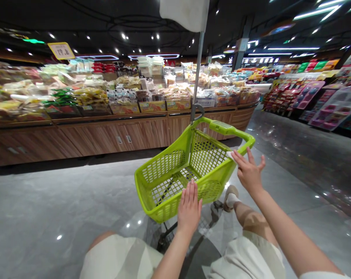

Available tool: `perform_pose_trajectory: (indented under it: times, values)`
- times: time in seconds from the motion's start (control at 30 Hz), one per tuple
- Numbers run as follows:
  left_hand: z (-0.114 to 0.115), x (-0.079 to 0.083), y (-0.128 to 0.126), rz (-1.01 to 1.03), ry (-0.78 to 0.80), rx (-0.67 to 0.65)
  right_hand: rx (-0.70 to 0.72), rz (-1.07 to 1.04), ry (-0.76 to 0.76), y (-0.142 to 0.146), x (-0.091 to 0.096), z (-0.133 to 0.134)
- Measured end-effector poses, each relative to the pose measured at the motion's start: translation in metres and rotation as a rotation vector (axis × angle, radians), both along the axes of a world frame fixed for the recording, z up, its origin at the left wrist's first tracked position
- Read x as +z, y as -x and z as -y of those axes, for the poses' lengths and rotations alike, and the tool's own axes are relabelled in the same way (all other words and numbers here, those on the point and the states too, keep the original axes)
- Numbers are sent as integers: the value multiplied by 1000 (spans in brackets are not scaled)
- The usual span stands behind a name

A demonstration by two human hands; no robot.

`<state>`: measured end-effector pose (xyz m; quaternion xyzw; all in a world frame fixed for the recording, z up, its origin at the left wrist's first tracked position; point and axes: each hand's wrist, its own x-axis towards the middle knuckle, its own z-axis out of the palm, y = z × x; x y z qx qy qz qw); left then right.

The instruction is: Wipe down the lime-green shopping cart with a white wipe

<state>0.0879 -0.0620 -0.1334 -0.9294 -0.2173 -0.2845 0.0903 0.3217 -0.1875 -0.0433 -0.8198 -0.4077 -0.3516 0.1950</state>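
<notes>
A bright green plastic shopping cart (163, 215) with a lattice basket stands in front of me; no goods show in its basket. My left hand (189, 207) lies flat with fingers stretched out against the near side rim. At the cart's right end, my right hand (250, 172) presses a small white tissue (230, 155) to the top edge below the green handle (222, 127). Its index finger is on the tissue, while other fingers stick out. From the handle end a grey pole (198, 66) rises, bearing a white panel (184, 13).
Beyond the cart runs a long wood-fronted display counter (146, 133) piled with packaged foods. A yellow price sign (61, 50) hangs at left. Snack racks (282, 95) stand at right. My foot in a beige shoe (231, 197) is beside the cart's wheels on the glossy grey floor (61, 201).
</notes>
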Motion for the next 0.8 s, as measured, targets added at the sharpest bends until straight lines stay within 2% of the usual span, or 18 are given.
perform_pose_trajectory:
  times: [0.03, 0.1, 0.2, 0.27, 0.3, 0.37, 0.47, 0.53, 0.57, 0.63, 0.73, 0.8]
  values:
    - [1, 0, -1, 0, 5, 1, -21, -17, 1, 8, -2, -4]
    - [2, 1, -2, 5, 9, 3, 28, -46, 49, 43, -16, -20]
    - [0, 2, -1, 10, -4, -2, 273, -23, 182, 102, -40, -41]
    - [-2, 2, 1, 12, -23, -7, 383, 9, 239, 114, -45, -44]
    - [-4, 2, 2, 10, -31, -11, 403, 21, 257, 108, -43, -40]
    - [-5, 1, 3, 6, -41, -13, 364, 34, 249, 76, -29, -25]
    - [-5, 1, 3, -2, -35, -9, 137, 29, 112, 17, -2, -3]
    - [-2, 1, 2, -3, -23, -2, -12, 13, 31, 3, 5, -1]
    - [0, 1, 1, -3, -16, 0, -46, -1, 14, 9, 3, -5]
    - [2, 2, 0, 1, -4, 3, -19, -39, 26, 42, -11, -21]
    - [3, 3, 0, -1, 0, 0, 215, -34, 139, 106, -38, -46]
    - [1, 3, 1, -6, -6, -4, 331, -4, 204, 122, -46, -50]
